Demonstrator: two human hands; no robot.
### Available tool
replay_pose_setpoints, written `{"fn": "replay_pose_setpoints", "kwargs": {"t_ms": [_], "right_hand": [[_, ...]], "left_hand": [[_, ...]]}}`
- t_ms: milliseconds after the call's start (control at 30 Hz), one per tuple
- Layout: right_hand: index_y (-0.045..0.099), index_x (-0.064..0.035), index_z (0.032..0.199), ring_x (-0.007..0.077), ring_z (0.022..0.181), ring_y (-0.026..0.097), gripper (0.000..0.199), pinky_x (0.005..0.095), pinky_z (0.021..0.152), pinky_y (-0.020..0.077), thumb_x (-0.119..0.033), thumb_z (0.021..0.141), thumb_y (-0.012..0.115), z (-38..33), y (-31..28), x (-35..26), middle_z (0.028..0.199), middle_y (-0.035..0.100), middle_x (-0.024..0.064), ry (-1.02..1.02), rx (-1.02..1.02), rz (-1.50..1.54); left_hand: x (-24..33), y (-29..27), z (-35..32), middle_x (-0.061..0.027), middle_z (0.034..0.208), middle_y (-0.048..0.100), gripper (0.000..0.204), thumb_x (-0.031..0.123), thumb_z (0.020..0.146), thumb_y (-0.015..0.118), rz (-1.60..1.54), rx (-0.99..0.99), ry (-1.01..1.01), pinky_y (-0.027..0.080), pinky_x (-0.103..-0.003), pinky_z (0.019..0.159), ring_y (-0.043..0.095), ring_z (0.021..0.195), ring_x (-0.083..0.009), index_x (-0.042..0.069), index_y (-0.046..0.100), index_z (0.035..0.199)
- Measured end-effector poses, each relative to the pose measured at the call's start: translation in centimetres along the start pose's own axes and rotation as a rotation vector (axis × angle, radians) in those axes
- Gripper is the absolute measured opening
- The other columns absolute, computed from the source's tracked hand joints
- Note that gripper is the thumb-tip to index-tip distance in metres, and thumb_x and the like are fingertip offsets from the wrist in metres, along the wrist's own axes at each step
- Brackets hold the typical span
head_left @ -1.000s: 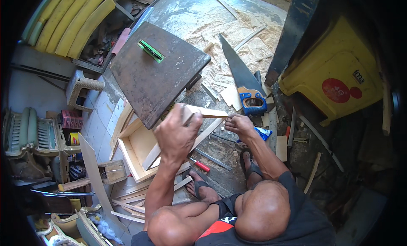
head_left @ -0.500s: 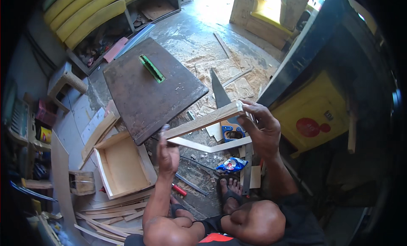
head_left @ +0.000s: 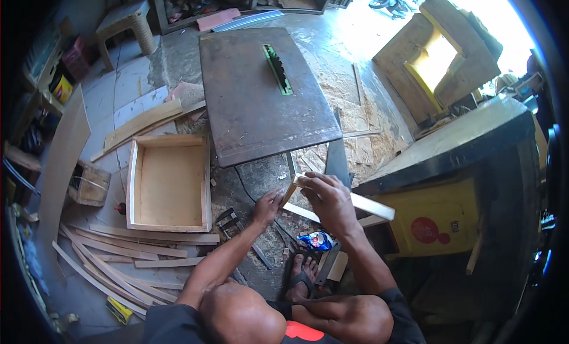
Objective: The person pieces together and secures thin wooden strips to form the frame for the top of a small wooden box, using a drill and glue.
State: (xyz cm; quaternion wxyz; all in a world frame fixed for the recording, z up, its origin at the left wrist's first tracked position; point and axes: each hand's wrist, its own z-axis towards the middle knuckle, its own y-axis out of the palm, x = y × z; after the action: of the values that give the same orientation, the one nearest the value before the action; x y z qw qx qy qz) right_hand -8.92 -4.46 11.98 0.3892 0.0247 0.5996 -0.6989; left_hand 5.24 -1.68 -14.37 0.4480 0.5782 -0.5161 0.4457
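At far left, thin wood strips [head_left: 112, 267] lie fanned on the floor, and beside them sits an open shallow wooden box [head_left: 170, 184]. Further right, the left hand [head_left: 268, 206] pinches the lower end of a short wooden slat [head_left: 290, 193], fingers curled around it. Just beside it, the right hand [head_left: 329, 203] closes over a longer pale slat [head_left: 370, 206] that juts out to the right, the two pieces meeting between the hands. Above them stands the dark table-saw surface [head_left: 249, 107]. A small blue packet [head_left: 315, 241] lies on the floor below the hands.
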Motion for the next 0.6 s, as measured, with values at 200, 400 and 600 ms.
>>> {"fn": "replay_pose_setpoints", "kwargs": {"t_ms": [200,400,600], "right_hand": [[0.073,-0.0072,0.112,0.0336,0.108,0.069,0.024,0.0428,0.095,0.0534,-0.004,0.089,0.073,-1.4,-0.3,1.3,0.119,0.074,0.0131,0.105,0.045,-0.081],[0.075,-0.0067,0.111,0.0315,0.105,0.073,0.023,0.0400,0.088,0.0583,-0.006,0.087,0.076,-0.4,0.9,0.2,0.116,0.075,0.0135,0.073,0.056,-0.073],[0.073,-0.0080,0.109,0.0320,0.104,0.070,0.022,0.0422,0.089,0.0557,-0.005,0.088,0.075,-0.8,1.0,-0.7,0.114,0.075,0.0111,0.176,0.062,-0.024]], "left_hand": [[12.5,1.9,-1.1,-0.0091,0.133,0.068,0.037,0.018,0.104,0.066,-0.545,-0.209,0.090,0.047,-0.031,0.108,0.059,0.124,-0.0137,-0.003,0.065,0.135],[13.6,-0.2,0.5,-0.0043,0.121,0.068,0.029,0.009,0.100,0.069,-0.505,-0.320,0.221,0.050,-0.028,0.100,0.061,0.116,-0.0115,0.000,0.070,0.128],[13.7,-0.3,1.2,-0.0026,0.115,0.067,0.026,0.009,0.099,0.071,-0.414,-0.381,0.292,0.052,-0.028,0.096,0.062,0.112,-0.0108,0.002,0.073,0.124]]}}
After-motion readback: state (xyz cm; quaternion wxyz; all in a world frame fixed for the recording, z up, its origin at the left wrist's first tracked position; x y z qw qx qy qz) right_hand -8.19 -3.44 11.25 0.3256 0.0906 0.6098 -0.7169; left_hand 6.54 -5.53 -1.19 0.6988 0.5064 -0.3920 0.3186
